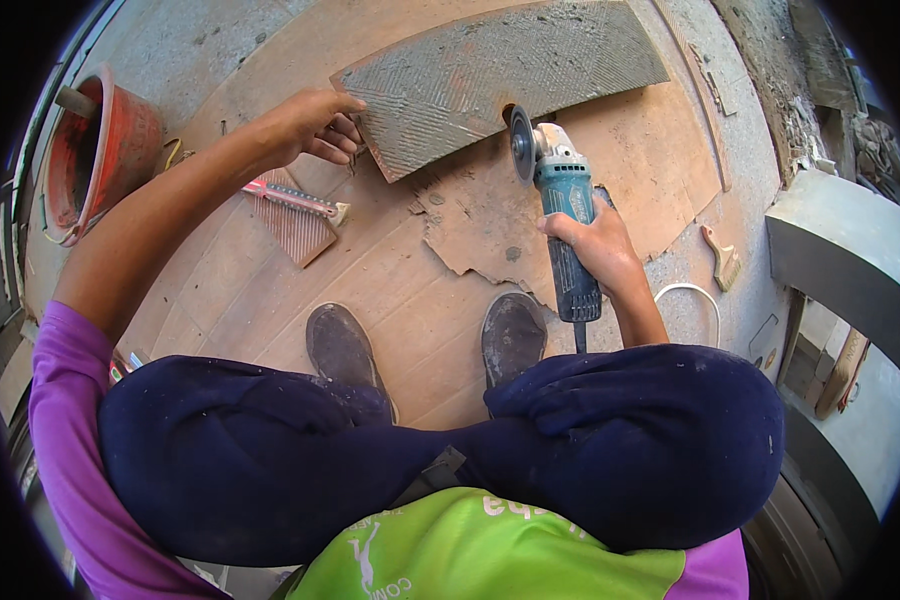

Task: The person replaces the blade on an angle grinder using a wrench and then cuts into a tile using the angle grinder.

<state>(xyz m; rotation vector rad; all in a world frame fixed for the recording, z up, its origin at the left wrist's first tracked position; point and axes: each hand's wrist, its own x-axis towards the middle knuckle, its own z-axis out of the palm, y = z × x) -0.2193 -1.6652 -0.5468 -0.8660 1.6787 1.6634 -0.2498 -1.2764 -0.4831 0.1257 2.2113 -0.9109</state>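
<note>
My right hand (600, 240) is wrapped round a teal and black angle grinder (568, 200), its cord running toward me. The grinder's disc (522, 145) stands upright at the near edge of a long tile (440, 110), beside a small dark notch. Grey ridged mortar coats the face of this tile. At its left end, my left hand (320, 128) has one digit on the edge and the others curled below, closed on the corner. Whether the disc touches the tile, or is spinning, I cannot tell.
Left of me stand a red bucket (135, 135) and a red-white tool (295, 197) on a ribbed tile offcut (300, 235). A broken thin board (470, 230) lies beneath the work. To the right are a paintbrush (720, 258), a white cable (705, 292) and a grey block (840, 225).
</note>
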